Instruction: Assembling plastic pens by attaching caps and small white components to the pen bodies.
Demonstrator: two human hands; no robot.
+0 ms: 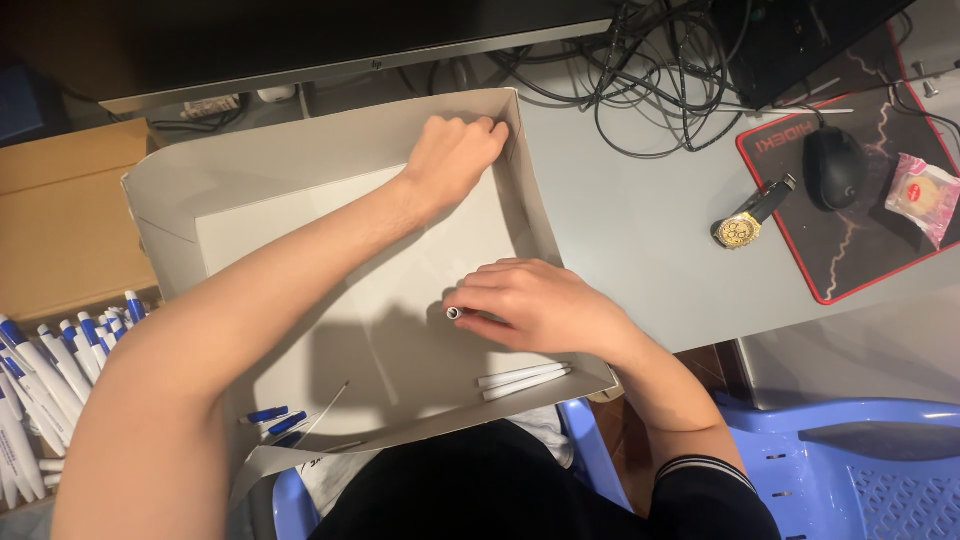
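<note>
The left hand (452,152) is clenched on the far wall of the box (330,135); the right hand (530,305) grasps a white pen barrel (455,313) over the box floor. Two barrels (522,378) lie near the right wall. The box overhangs the desk (640,230), so leaning on it could tip it and spill the parts.

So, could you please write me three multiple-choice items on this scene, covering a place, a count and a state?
1. Where does the left hand rest?
A. on the box's far wall
B. on the mouse
C. on the watch

2. How many white pen barrels lie by the box's near right wall?
A. two
B. five
C. none

3. How is the right hand?
A. flat, empty
B. closed on a white pen
C. outside the box

Answers: 1 A, fingers curl over the far edge; 2 A, two lie together; 3 B, the pen's tip sticks out.
</note>
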